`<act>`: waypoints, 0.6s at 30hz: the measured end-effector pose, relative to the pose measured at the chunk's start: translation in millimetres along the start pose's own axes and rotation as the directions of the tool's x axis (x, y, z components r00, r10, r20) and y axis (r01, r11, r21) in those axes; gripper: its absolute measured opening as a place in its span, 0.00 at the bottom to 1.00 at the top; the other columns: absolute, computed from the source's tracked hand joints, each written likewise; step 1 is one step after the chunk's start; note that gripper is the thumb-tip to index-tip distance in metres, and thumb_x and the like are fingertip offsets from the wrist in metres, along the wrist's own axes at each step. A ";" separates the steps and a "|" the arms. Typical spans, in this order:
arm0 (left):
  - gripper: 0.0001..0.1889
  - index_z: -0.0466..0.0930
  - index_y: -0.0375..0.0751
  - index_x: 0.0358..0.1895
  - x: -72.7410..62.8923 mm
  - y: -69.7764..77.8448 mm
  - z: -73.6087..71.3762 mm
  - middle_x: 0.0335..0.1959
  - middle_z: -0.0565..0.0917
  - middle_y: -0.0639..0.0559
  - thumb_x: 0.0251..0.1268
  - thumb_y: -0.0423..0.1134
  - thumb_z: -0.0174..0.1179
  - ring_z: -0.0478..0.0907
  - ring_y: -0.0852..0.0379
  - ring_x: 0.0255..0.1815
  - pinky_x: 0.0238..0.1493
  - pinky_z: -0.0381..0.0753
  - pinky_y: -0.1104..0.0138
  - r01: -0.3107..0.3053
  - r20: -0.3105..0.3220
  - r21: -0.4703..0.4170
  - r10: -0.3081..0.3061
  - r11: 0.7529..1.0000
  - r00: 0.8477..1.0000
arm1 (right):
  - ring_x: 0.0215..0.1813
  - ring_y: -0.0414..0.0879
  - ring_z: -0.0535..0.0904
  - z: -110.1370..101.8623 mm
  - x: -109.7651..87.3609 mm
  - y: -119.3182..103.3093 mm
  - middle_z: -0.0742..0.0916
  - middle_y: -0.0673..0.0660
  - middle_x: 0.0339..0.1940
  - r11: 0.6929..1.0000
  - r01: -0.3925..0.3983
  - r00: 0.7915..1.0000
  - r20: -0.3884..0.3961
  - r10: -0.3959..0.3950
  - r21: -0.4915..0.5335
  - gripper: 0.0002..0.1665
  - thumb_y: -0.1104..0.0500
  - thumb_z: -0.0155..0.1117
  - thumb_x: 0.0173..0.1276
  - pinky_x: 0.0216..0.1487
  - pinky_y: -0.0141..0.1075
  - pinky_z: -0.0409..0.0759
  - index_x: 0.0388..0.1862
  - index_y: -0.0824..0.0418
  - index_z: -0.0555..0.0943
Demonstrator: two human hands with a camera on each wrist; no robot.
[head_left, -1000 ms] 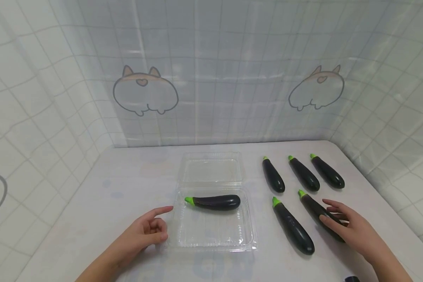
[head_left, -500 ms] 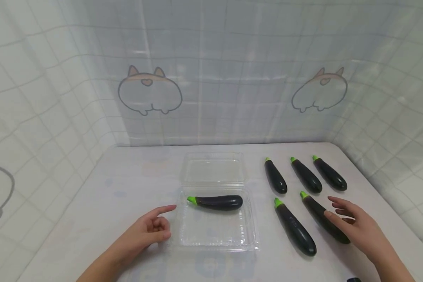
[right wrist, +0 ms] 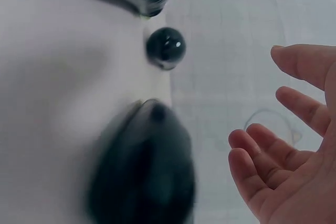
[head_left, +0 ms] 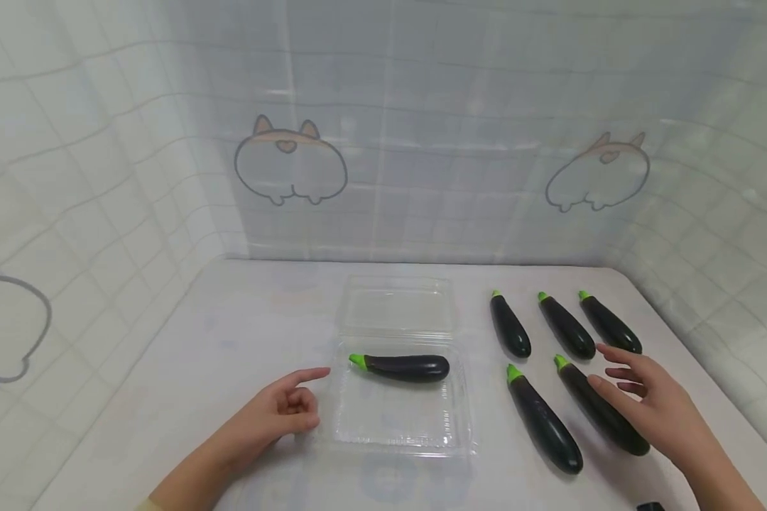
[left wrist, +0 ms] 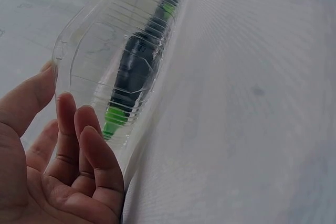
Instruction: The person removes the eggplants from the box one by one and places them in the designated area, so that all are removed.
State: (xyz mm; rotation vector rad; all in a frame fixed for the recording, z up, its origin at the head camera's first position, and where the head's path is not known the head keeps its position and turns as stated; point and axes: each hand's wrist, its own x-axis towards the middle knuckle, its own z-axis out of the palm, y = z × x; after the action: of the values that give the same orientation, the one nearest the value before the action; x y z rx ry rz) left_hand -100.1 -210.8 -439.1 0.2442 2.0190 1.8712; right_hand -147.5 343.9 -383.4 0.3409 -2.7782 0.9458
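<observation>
My left hand [head_left: 275, 415] is beside the left edge of a clear hinged plastic container [head_left: 390, 426]; its index finger points straight and the others curl loosely. In the left wrist view, the fingertips touch or nearly touch the rim. One eggplant [head_left: 408, 368] with a green stem lies crosswise inside the container, whose lid [head_left: 396, 304] is folded back. My right hand [head_left: 655, 397] hovers over the right side of a second eggplant [head_left: 604, 408], fingers spread and holding nothing. The right wrist view shows a gap between those fingers and the blurred eggplant [right wrist: 147, 171].
Left of the right hand's eggplant lies another eggplant [head_left: 545, 426]. Farther back, a row has a left eggplant [head_left: 511, 328], a middle one and a right one [head_left: 610, 324]. A small dark object [head_left: 650, 507] shows at the bottom edge. Curtain walls [head_left: 422, 199] enclose the table.
My right hand has drawn off the eggplant towards the upper right, uncovering its rounded end. The left hand keeps its place by the container. The head view has shifted slightly.
</observation>
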 end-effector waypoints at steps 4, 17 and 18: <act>0.37 0.58 0.42 0.76 0.1 1.4 0.1 0.38 0.79 0.46 0.66 0.33 0.64 0.74 0.58 0.35 0.38 0.75 0.67 -0.001 0.009 -0.005 0.001 1.000 1.000 | 0.49 0.20 0.72 -0.1 10.2 -13.7 0.79 0.59 0.62 0.996 0.087 0.996 -0.021 -0.087 -0.017 0.32 0.50 0.71 0.66 0.44 0.16 0.70 0.67 0.58 0.75; 0.37 0.59 0.46 0.76 0.3 2.3 0.2 0.39 0.79 0.45 0.65 0.35 0.66 0.74 0.56 0.36 0.38 0.75 0.67 0.043 -0.009 0.004 -0.043 0.999 0.999 | 0.53 0.51 0.80 16.9 45.9 -74.1 0.80 0.54 0.59 0.960 0.269 0.960 0.103 -0.261 -0.074 0.33 0.46 0.69 0.67 0.50 0.42 0.79 0.69 0.54 0.74; 0.37 0.59 0.47 0.76 0.4 2.0 0.1 0.39 0.79 0.45 0.65 0.35 0.66 0.74 0.56 0.36 0.38 0.75 0.67 0.045 -0.008 0.005 -0.045 0.999 0.999 | 0.54 0.51 0.80 20.3 48.4 -78.4 0.80 0.54 0.60 0.958 0.278 0.956 0.114 -0.269 -0.072 0.33 0.46 0.69 0.67 0.50 0.46 0.79 0.68 0.54 0.75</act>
State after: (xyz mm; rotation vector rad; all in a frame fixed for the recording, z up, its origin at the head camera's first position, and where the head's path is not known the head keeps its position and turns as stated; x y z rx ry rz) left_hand -100.7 -210.4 -437.1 0.1907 2.0177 1.8430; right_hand -174.3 263.5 -342.1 0.7586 -2.7539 0.7573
